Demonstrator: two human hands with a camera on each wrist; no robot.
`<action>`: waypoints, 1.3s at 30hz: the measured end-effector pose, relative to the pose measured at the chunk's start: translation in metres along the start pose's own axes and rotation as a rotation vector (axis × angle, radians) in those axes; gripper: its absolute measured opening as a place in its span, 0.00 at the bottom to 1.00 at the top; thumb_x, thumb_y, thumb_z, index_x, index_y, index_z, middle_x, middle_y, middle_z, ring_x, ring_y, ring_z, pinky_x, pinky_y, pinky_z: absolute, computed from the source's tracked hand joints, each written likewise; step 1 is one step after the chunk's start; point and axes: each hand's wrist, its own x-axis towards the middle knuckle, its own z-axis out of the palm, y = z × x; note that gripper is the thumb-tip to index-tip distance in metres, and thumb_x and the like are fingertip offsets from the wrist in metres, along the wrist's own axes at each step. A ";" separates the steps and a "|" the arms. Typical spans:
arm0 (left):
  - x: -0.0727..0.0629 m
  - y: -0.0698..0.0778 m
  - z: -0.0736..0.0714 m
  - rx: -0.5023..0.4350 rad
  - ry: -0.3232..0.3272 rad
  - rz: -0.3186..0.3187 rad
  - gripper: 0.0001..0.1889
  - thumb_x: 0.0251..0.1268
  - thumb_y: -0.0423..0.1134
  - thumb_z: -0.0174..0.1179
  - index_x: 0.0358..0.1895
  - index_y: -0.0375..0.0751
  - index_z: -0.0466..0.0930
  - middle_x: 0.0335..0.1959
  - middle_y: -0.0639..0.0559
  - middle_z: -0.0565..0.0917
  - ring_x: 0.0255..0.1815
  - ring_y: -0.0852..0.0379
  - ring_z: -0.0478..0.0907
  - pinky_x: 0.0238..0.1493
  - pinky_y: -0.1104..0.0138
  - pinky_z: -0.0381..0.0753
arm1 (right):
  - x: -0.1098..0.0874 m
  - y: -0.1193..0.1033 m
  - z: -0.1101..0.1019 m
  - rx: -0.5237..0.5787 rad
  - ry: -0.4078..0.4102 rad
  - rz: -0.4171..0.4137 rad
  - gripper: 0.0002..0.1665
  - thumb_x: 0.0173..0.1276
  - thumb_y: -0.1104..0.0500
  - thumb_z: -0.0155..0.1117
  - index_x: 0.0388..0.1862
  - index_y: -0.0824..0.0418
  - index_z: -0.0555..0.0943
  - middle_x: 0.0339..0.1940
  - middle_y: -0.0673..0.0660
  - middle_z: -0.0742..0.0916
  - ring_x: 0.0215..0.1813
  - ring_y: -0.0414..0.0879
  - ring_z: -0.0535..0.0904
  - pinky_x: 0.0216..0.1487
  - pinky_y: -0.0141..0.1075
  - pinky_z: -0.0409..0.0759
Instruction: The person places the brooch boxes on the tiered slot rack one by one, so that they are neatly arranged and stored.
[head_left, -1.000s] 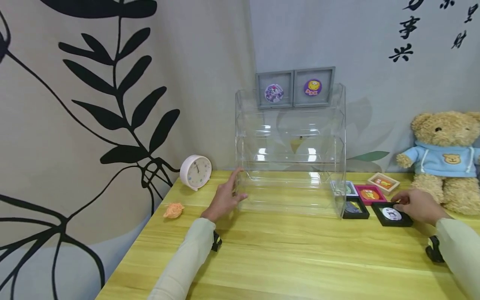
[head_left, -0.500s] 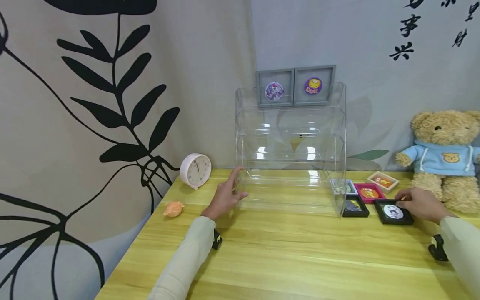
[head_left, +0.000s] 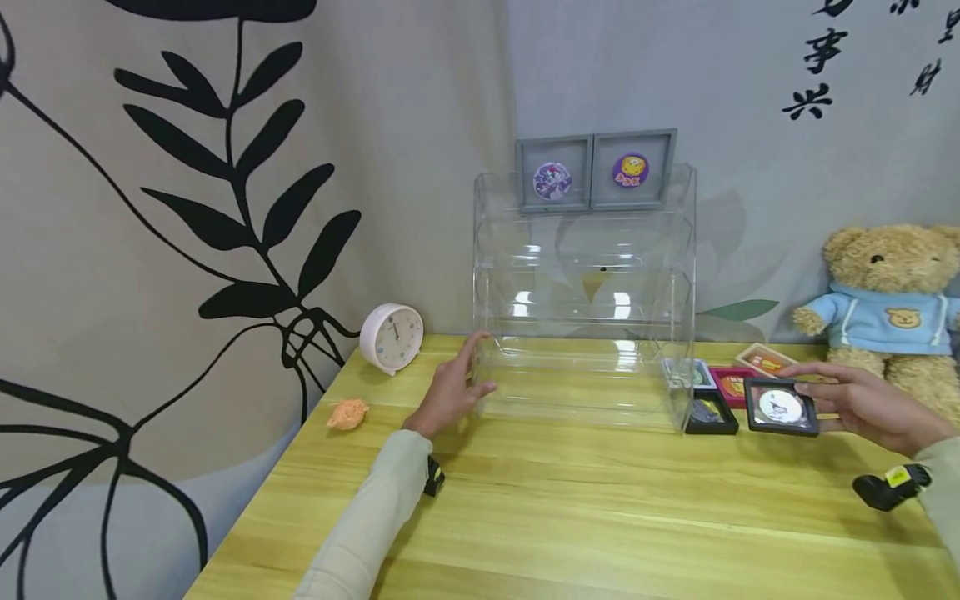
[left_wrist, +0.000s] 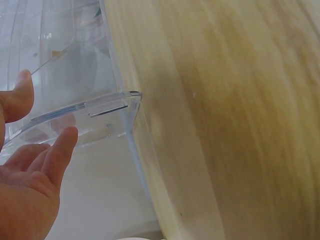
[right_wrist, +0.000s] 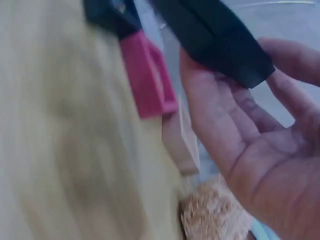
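Currently, right hand (head_left: 873, 408) clamped on a black frame (head_left: 782, 407) with a round white centre, right side of the head view; thumb in front, frame raised off the worktop (head_left: 562, 508) and tilted face up to the camera. Left hand (head_left: 450, 392), fingers apart, at the lower left edge of the clear tiered stand (head_left: 585, 319), mid-frame; cannot tell how firmly it touches.

Just left of the held frame: magenta frame (head_left: 729, 382), second black frame (head_left: 709, 414), white-edged frame (head_left: 702, 375). Wooden frame (head_left: 765, 359) behind. Two grey frames (head_left: 553, 173) side by side on the stand's top tier. Teddy bear (head_left: 892, 312), far right; round clock (head_left: 392, 337), left of centre.
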 end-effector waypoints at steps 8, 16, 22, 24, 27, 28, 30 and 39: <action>0.001 -0.001 0.000 -0.014 -0.006 -0.002 0.45 0.63 0.35 0.68 0.75 0.72 0.54 0.75 0.35 0.67 0.73 0.34 0.69 0.65 0.45 0.80 | 0.000 -0.014 0.008 0.365 -0.200 -0.169 0.28 0.83 0.68 0.36 0.63 0.46 0.80 0.55 0.44 0.87 0.53 0.47 0.88 0.47 0.39 0.91; 0.000 0.001 0.002 -0.017 -0.018 -0.015 0.46 0.64 0.35 0.67 0.77 0.73 0.51 0.78 0.36 0.62 0.73 0.33 0.67 0.66 0.42 0.78 | 0.000 -0.038 0.027 0.191 -0.089 -0.254 0.27 0.80 0.71 0.43 0.67 0.51 0.76 0.58 0.37 0.84 0.54 0.40 0.86 0.50 0.40 0.90; 0.001 0.001 0.001 -0.021 -0.016 -0.028 0.46 0.64 0.35 0.68 0.75 0.76 0.51 0.77 0.34 0.64 0.73 0.33 0.68 0.65 0.42 0.78 | 0.003 -0.058 0.040 0.035 -0.035 -0.282 0.24 0.79 0.70 0.47 0.71 0.60 0.71 0.65 0.33 0.74 0.56 0.33 0.82 0.49 0.37 0.90; 0.001 0.001 0.000 -0.021 -0.015 -0.030 0.46 0.64 0.36 0.68 0.75 0.77 0.51 0.76 0.34 0.65 0.73 0.33 0.68 0.65 0.42 0.78 | 0.004 -0.064 0.045 0.020 -0.023 -0.297 0.23 0.79 0.69 0.48 0.70 0.61 0.71 0.66 0.34 0.72 0.56 0.31 0.81 0.49 0.34 0.89; 0.000 0.002 -0.001 -0.019 -0.014 -0.030 0.45 0.65 0.36 0.67 0.76 0.76 0.51 0.75 0.34 0.66 0.73 0.34 0.68 0.65 0.42 0.78 | 0.005 -0.072 0.054 0.061 -0.001 -0.323 0.22 0.78 0.70 0.49 0.68 0.60 0.74 0.64 0.37 0.75 0.55 0.32 0.80 0.49 0.31 0.88; 0.000 0.002 -0.001 -0.019 -0.013 -0.026 0.45 0.65 0.36 0.67 0.76 0.75 0.51 0.76 0.34 0.66 0.74 0.34 0.68 0.66 0.42 0.78 | 0.006 -0.074 0.057 0.089 0.008 -0.329 0.22 0.78 0.70 0.49 0.66 0.59 0.75 0.62 0.39 0.77 0.54 0.32 0.81 0.48 0.30 0.88; 0.000 0.001 -0.001 -0.015 -0.010 -0.027 0.45 0.65 0.36 0.67 0.76 0.76 0.51 0.76 0.35 0.66 0.74 0.34 0.68 0.66 0.41 0.77 | 0.008 -0.078 0.065 0.123 0.041 -0.337 0.20 0.78 0.69 0.51 0.64 0.57 0.77 0.57 0.42 0.79 0.51 0.34 0.81 0.48 0.29 0.88; 0.001 0.000 0.000 -0.010 -0.013 -0.029 0.45 0.65 0.36 0.67 0.76 0.75 0.51 0.77 0.36 0.64 0.74 0.34 0.67 0.67 0.43 0.77 | 0.012 -0.098 0.098 -0.076 0.215 -0.326 0.18 0.79 0.60 0.53 0.65 0.56 0.74 0.55 0.38 0.77 0.48 0.33 0.81 0.46 0.27 0.87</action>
